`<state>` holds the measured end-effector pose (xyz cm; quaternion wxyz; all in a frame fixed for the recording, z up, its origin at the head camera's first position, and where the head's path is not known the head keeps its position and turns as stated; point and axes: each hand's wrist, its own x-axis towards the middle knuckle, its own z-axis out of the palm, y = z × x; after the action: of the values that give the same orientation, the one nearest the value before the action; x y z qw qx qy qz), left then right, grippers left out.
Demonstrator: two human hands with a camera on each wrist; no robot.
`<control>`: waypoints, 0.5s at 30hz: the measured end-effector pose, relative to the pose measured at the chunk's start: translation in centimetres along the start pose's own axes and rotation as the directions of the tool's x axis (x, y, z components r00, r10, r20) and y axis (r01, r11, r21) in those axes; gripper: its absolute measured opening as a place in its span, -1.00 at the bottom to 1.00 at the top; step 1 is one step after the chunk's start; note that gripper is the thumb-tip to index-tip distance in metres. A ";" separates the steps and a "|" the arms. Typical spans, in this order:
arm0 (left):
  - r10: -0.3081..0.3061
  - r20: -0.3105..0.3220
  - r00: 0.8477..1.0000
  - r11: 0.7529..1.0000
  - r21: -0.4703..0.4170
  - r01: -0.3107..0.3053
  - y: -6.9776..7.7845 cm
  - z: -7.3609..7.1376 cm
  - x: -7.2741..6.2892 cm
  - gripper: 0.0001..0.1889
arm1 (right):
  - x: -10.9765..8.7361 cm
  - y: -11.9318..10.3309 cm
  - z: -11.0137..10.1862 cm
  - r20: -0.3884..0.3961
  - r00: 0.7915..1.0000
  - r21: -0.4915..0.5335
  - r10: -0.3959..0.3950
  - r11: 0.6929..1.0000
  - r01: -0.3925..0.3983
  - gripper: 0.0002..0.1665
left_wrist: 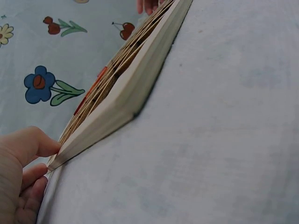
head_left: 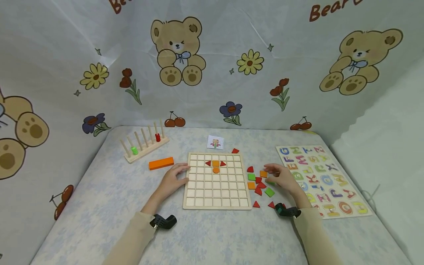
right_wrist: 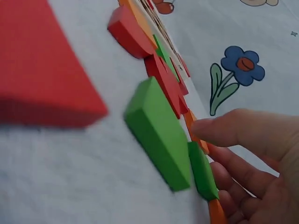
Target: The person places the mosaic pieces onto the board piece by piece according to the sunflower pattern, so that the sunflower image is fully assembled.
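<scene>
My left hand [head_left: 173,179] rests against the left edge of a wooden grid board [head_left: 195,202], its thumb and fingertips touching the rim; the left wrist view shows them at the board's corner. On the grid lie an orange square [head_left: 215,163], an orange disc [head_left: 216,170] and two red triangles [head_left: 208,163]. Right of the board, my right hand [head_left: 281,177] hovers over loose pieces, with the thumb and fingers apart beside an orange square piece [head_left: 263,174]. A green piece [right_wrist: 203,172] lies near its fingertips in the right wrist view. No held piece shows.
A pattern card [head_left: 215,142] lies behind the board, with a red piece [head_left: 235,151] nearby. At the back left stand a peg rack [head_left: 145,151] with green and red rings and an orange block [head_left: 161,163]. An alphabet board [head_left: 318,176] lies at the right.
</scene>
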<state>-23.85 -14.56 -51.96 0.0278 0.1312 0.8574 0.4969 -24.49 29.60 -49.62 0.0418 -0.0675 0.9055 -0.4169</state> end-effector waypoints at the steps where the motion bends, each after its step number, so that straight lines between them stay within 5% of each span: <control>1: 0.005 -0.002 1.000 1.000 0.002 -0.005 0.0 0.0 0.0 -0.54 | 0.1 0.1 0.1 -0.005 1.000 -0.002 -0.007 1.000 0.007 -0.42; 10: -0.006 -0.003 1.000 1.000 -0.016 0.006 0.2 0.0 0.0 -0.54 | 0.3 0.1 0.6 -0.086 0.996 0.012 -0.008 1.000 0.009 -0.50; 15: -0.014 0.002 1.000 1.000 -0.024 0.014 0.0 0.0 -0.1 -0.54 | 0.6 -2.2 1.4 -0.086 0.996 0.058 0.002 0.998 0.003 -0.50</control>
<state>-23.75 -14.54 -51.95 0.0336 0.1252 0.8521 0.5070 -24.69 27.05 -48.93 0.0048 -0.0485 0.8940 -0.4454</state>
